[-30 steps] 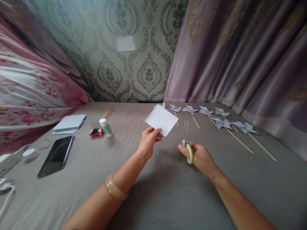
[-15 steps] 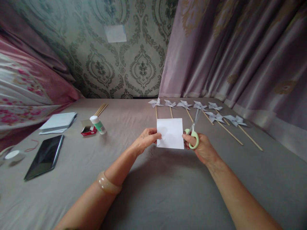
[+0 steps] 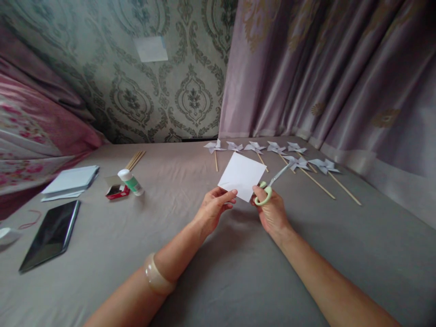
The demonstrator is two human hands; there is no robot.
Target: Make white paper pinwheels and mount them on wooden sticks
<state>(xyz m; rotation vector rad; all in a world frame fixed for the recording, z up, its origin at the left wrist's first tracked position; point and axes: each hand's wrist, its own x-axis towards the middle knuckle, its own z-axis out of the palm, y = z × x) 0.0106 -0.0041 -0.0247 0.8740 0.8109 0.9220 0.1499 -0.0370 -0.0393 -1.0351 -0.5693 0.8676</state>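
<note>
So we've got a plain white square sheet of paper (image 3: 242,175) up in front of us, over the middle of the grey cloth surface (image 3: 218,281), tilted so one corner points far. Our left hand (image 3: 215,205) has its grip pinching the near-left edge, thumb on top, and there's a pale cream bangle (image 3: 156,274) on that forearm. Our right hand (image 3: 270,209) has its grip closed around the metal scissors with pale green handles (image 3: 273,180), blades aimed far and right, thumb up against the paper's right edge. Over on the far right lie seven white paper pinwheels on wooden sticks (image 3: 324,166). On the left we've got a white bottle with a green label (image 3: 131,182) just beside a small open red cardboard box (image 3: 117,193), loose light wooden sticks (image 3: 136,160) behind them, a stack of white paper (image 3: 70,181), and a flat black-screened device (image 3: 51,234) nearer us.
</note>
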